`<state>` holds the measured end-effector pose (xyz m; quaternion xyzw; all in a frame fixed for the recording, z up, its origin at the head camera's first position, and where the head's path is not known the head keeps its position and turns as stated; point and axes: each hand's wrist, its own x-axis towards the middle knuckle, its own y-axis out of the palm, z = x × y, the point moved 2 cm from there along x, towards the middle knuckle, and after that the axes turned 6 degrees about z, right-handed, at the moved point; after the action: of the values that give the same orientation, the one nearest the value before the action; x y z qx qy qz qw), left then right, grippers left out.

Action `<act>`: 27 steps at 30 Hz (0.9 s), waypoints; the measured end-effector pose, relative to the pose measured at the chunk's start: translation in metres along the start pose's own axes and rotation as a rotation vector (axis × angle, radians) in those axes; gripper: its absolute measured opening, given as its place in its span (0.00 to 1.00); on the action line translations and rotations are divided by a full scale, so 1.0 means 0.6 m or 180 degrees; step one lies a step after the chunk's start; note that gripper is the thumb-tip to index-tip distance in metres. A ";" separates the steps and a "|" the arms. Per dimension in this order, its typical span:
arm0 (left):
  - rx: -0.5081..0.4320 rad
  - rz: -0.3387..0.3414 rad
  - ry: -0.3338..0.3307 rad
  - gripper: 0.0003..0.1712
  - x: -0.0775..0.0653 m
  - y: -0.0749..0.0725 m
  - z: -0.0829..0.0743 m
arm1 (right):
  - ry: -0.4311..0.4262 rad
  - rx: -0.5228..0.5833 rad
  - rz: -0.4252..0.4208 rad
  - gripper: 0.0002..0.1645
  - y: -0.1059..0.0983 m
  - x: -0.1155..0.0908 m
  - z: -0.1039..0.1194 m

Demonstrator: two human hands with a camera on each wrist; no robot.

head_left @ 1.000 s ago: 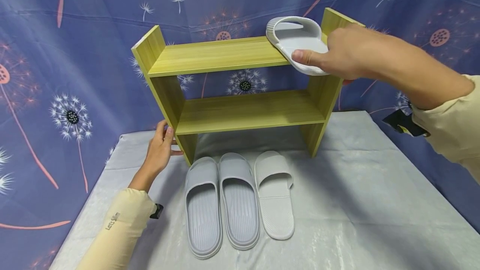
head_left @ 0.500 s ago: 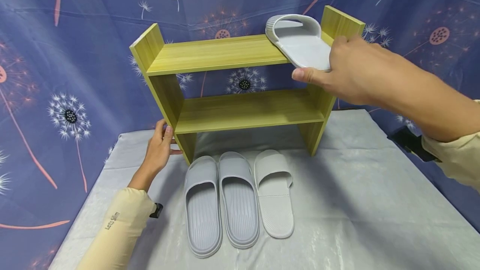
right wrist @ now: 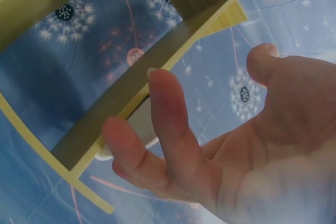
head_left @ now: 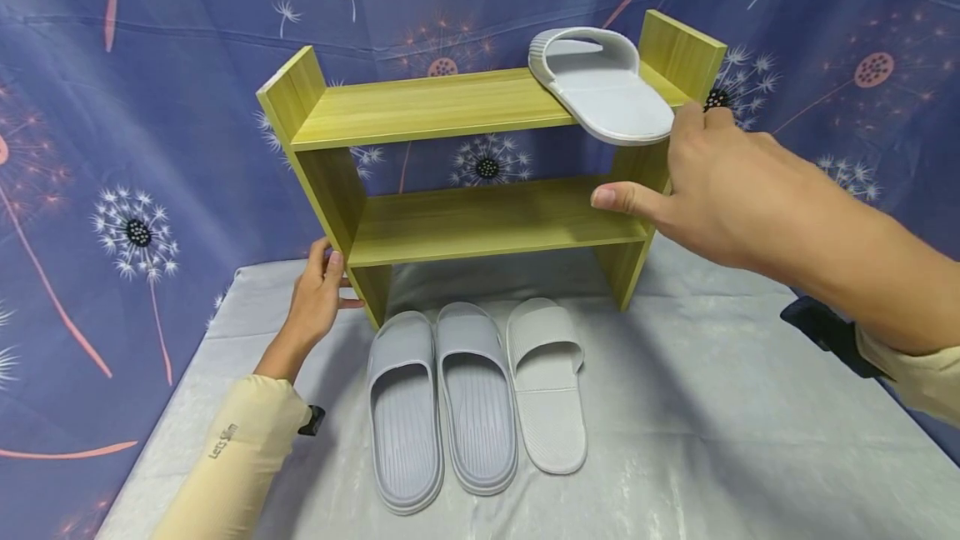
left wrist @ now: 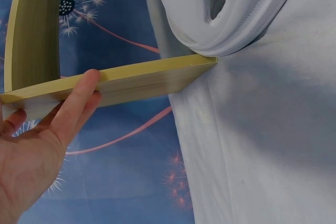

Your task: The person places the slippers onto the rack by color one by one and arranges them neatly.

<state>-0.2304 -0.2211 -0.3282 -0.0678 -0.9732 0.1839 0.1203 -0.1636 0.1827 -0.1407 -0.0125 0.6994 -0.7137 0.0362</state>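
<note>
A pale grey slide slipper [head_left: 615,94] lies at the right end of the top shelf of a yellow wooden shoe rack [head_left: 435,111], its heel jutting past the front edge. My right hand [head_left: 750,190] hovers in front of the rack's right side, just below and right of that slipper; its thumb and fingers are spread and hold nothing. With fairly straight fingers, my left hand [head_left: 315,298] touches the rack's left side panel low down; the left wrist view shows fingers against the panel [left wrist: 147,80]. A pair of blue-grey slippers, left [head_left: 407,423] and right [head_left: 477,415], stands before the rack.
Right of the pair lies a single pale slipper [head_left: 551,407], matching the one on the shelf. The lower shelf [head_left: 495,219] bears nothing. A light cloth [head_left: 675,407] covers the table, and a blue dandelion-print curtain [head_left: 187,65] hangs behind and at the sides.
My right hand has let go of the pale slipper and moved down, away from its heel. That slipper stays on the top shelf. The left hand keeps its place at the side panel.
</note>
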 end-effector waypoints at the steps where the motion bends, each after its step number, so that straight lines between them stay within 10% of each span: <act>1: -0.0002 0.0000 0.0001 0.28 0.000 0.000 0.000 | -0.0006 0.0002 -0.0024 0.82 0.004 -0.002 0.000; 27: -0.0066 0.0057 -0.0026 0.29 -0.001 -0.001 -0.002 | -0.0059 0.0514 0.0126 0.74 0.081 -0.062 0.007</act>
<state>-0.2294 -0.2215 -0.3267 -0.0769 -0.9749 0.1752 0.1139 -0.1244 0.1802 -0.1877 -0.0023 0.6393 -0.7667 0.0577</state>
